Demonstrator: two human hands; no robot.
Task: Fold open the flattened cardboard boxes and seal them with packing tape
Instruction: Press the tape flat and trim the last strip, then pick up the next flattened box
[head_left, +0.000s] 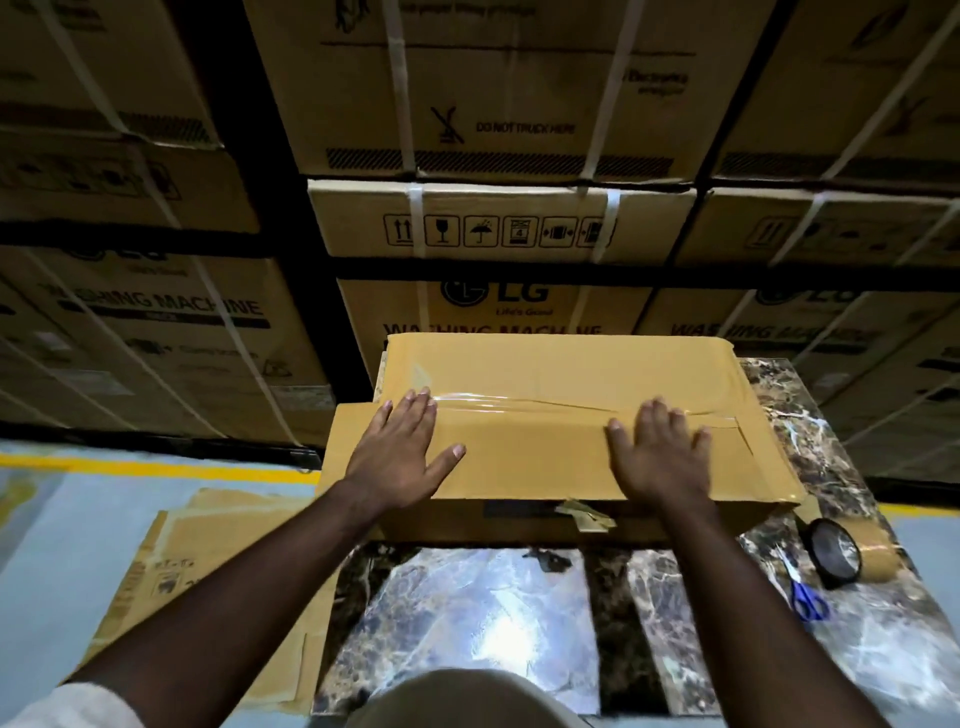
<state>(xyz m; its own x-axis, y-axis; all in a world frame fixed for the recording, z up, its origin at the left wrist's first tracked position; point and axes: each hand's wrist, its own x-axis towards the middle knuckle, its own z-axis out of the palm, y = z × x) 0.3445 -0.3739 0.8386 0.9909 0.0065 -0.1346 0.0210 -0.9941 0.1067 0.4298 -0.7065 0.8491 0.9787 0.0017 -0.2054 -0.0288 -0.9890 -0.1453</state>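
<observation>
Both hands pressing flat on taped brown cardboard box on marble-patterned counter.

Left hand & right hand are lying palm-down w/ fingers straight and spread, each grip fully open, holding nothing, fingertips sitting at the clear packing tape strip running along the box's top seam. Box is resting at far side of counter. Brown tape roll is standing on edge near box's right corner, blue-handled scissors just beside it. Flattened cardboard sheets are lying on floor at left. Strapped appliance cartons are stacking up behind.
</observation>
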